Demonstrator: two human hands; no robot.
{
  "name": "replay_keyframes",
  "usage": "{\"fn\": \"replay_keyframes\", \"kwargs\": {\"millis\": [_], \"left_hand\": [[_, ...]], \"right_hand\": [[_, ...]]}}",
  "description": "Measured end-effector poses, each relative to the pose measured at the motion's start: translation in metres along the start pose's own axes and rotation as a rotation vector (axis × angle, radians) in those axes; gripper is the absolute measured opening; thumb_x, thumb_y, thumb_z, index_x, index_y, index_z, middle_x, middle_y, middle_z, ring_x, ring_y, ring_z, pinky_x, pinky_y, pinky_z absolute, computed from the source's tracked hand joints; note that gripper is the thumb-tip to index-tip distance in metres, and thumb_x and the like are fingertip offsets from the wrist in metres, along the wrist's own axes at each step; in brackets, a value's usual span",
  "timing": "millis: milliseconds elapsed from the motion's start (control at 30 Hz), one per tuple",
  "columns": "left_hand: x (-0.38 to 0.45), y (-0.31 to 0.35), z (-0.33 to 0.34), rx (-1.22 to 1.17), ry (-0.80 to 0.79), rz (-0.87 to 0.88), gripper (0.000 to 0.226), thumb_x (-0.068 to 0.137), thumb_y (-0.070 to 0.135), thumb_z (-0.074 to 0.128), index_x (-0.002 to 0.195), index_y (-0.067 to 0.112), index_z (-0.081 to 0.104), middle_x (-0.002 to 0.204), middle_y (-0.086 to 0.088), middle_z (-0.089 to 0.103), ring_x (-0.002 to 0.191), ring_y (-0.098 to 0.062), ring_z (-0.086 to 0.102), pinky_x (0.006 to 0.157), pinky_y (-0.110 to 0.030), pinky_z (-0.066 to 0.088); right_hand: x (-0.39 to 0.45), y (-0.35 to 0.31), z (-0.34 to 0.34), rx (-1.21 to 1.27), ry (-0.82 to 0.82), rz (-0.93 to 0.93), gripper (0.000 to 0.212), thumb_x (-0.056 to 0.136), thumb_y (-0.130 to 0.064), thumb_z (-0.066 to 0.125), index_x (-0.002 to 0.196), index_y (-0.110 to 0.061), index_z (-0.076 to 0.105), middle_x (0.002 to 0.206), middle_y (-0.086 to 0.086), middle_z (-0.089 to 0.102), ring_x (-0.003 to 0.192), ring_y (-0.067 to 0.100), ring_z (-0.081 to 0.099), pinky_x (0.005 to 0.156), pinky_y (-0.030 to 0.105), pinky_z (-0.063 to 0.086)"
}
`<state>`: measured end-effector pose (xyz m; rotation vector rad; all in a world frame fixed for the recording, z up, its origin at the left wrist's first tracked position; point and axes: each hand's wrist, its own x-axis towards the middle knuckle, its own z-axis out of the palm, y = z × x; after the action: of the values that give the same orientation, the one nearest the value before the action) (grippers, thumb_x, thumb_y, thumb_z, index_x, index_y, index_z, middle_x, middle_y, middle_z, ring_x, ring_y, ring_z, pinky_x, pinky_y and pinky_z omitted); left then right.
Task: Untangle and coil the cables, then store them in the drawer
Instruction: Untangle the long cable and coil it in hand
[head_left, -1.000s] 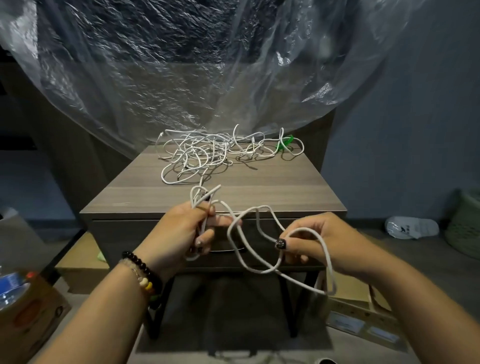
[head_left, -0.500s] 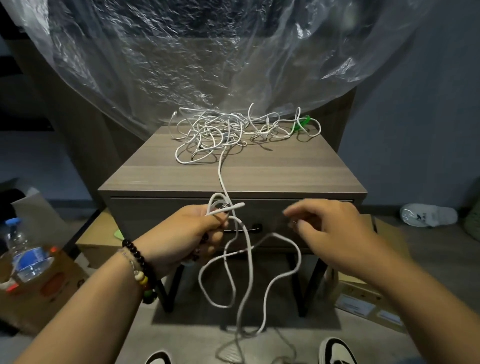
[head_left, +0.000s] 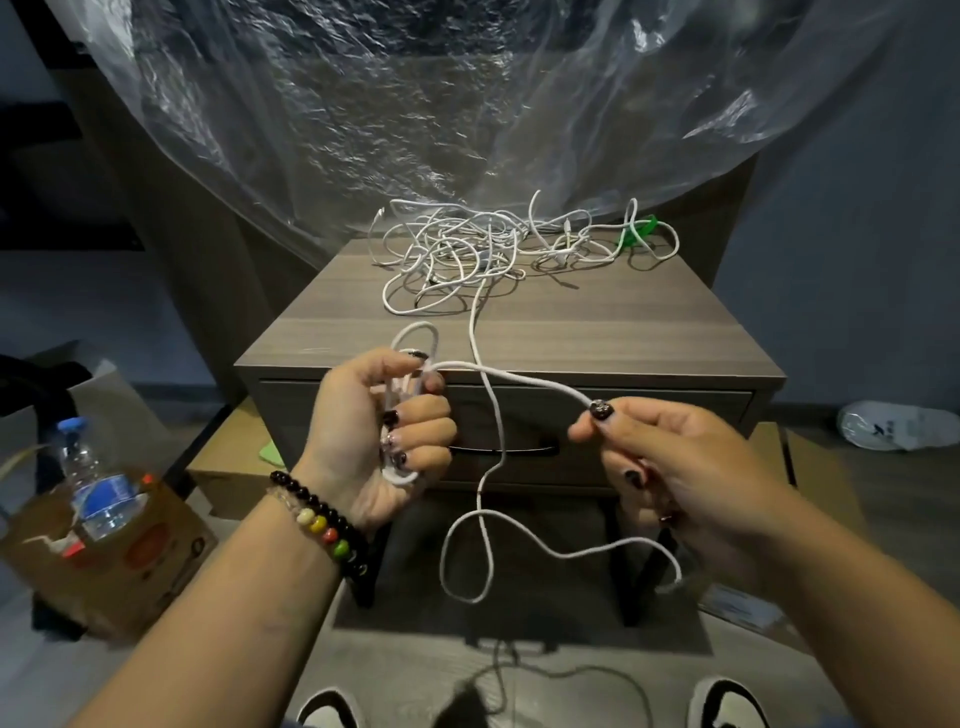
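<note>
A tangle of white cables (head_left: 467, 249) lies at the back of the wooden nightstand's top (head_left: 597, 332), with a green tie (head_left: 636, 234) at its right. One white cable (head_left: 480, 405) runs from the tangle down over the front edge. My left hand (head_left: 384, 431) is closed around a small coil of this cable, loops sticking out above and below the fist. My right hand (head_left: 670, 457) pinches the same cable between thumb and forefinger, a slack loop hanging below. The drawer (head_left: 649, 415) under the top is closed, its dark handle (head_left: 504, 449) between my hands.
Clear plastic sheeting (head_left: 467, 104) hangs behind the nightstand. A cardboard box with a water bottle (head_left: 91, 488) stands at the left. More flat boxes (head_left: 234, 457) lie on the floor at both sides, a white slipper (head_left: 893, 426) at the far right. My shoes (head_left: 727, 704) show at the bottom.
The right hand, empty half a second ago, now pinches the cable and holds it taut to the left hand. The left hand's coil has gained a loop on top.
</note>
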<state>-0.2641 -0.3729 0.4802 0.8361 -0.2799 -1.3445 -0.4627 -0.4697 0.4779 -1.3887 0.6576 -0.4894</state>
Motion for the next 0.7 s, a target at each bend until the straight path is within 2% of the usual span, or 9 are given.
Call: {"fn": "replay_keyframes", "kwargs": {"millis": [167, 300, 467, 633, 700], "left_hand": [[0.004, -0.011, 0.004, 0.241, 0.034, -0.021, 0.034, 0.076, 0.047, 0.06, 0.066, 0.017, 0.049, 0.048, 0.008, 0.024, 0.034, -0.004, 0.022, 0.037, -0.015, 0.011], [0.007, -0.022, 0.01, 0.581, 0.176, 0.059, 0.04, 0.08, 0.056, 0.052, 0.073, 0.017, 0.048, 0.053, 0.003, 0.026, 0.041, -0.009, 0.023, 0.038, -0.016, 0.02], [0.004, -0.029, 0.01, 0.797, 0.173, 0.125, 0.044, 0.094, 0.051, 0.039, 0.073, 0.013, 0.048, 0.05, 0.001, 0.033, 0.037, -0.011, 0.027, 0.037, -0.017, 0.025], [-0.004, -0.039, 0.009, 0.872, 0.08, 0.064, 0.038, 0.1, 0.039, 0.034, 0.078, 0.011, 0.047, 0.055, -0.001, 0.032, 0.041, -0.011, 0.027, 0.039, -0.017, 0.027], [-0.006, -0.045, 0.009, 0.87, 0.067, -0.001, 0.037, 0.101, 0.038, 0.033, 0.078, 0.014, 0.047, 0.055, 0.001, 0.035, 0.043, -0.01, 0.03, 0.04, -0.017, 0.03]], "right_hand": [[0.01, 0.006, -0.002, -0.067, 0.196, -0.077, 0.027, 0.097, -0.016, 0.048, 0.086, -0.01, 0.072, 0.049, 0.0, 0.037, 0.044, 0.009, 0.025, 0.043, 0.021, 0.019], [0.021, 0.013, -0.001, -0.07, 0.329, -0.089, 0.028, 0.096, -0.014, 0.052, 0.08, -0.013, 0.074, 0.047, -0.002, 0.04, 0.041, 0.009, 0.026, 0.043, 0.023, 0.018], [0.029, 0.013, -0.001, -0.177, 0.47, -0.177, 0.023, 0.094, -0.017, 0.057, 0.079, -0.019, 0.076, 0.047, -0.006, 0.045, 0.043, 0.009, 0.032, 0.042, 0.022, 0.025], [0.03, 0.012, 0.005, -0.138, 0.465, -0.272, 0.024, 0.094, -0.017, 0.058, 0.08, -0.024, 0.076, 0.045, -0.011, 0.045, 0.041, 0.004, 0.033, 0.038, 0.014, 0.027], [0.027, 0.01, 0.008, -0.166, 0.444, -0.352, 0.021, 0.094, -0.015, 0.058, 0.085, -0.023, 0.076, 0.045, -0.013, 0.051, 0.041, 0.0, 0.041, 0.04, 0.01, 0.031]]}}
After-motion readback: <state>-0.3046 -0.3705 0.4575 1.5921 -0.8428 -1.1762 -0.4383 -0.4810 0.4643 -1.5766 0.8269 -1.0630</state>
